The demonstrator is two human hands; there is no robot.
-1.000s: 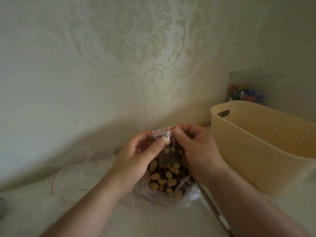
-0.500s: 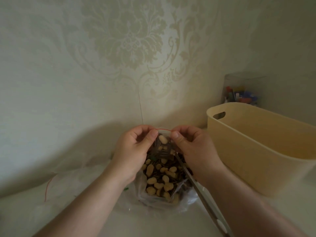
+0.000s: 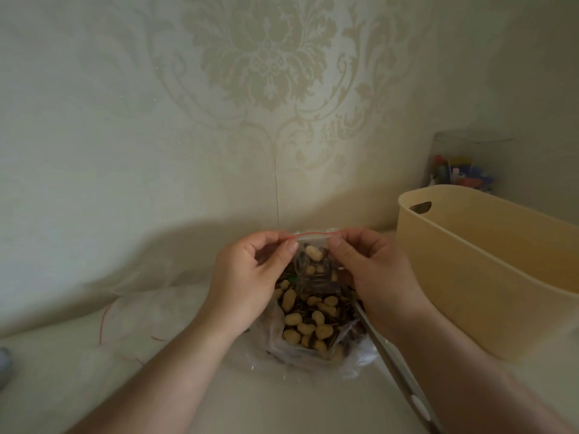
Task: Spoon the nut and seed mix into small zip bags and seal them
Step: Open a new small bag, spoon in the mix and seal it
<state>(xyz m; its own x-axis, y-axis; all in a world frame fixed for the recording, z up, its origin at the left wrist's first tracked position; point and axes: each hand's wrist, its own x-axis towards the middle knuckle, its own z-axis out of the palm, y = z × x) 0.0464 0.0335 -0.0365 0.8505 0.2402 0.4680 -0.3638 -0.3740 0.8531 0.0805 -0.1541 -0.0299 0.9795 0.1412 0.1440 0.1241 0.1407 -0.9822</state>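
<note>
I hold a small zip bag [image 3: 315, 261] of nut and seed mix up above the tabletop [image 3: 219, 396], my left hand [image 3: 250, 283] pinching its left top corner and my right hand [image 3: 372, 277] pinching the right, fingers and thumbs of both clenched on the red-lined zip strip [image 3: 316, 235]. A second ago my thumbs sat close together near the middle of the strip; now they have slid apart to the corners and the red line runs straight and taut between them, which I take to mean the seal is pressed along most of its length, though I cannot tell whether it has closed fully. The bag hangs just over the large open bag of mix [image 3: 313, 327], where the spoon [image 3: 394, 368] rests with its handle slanting toward me. A beige plastic basket [image 3: 488, 277] stands to the right, a clear container of small coloured items [image 3: 460, 170] behind it, and spare empty bags [image 3: 134, 321] lie to the left.
</note>
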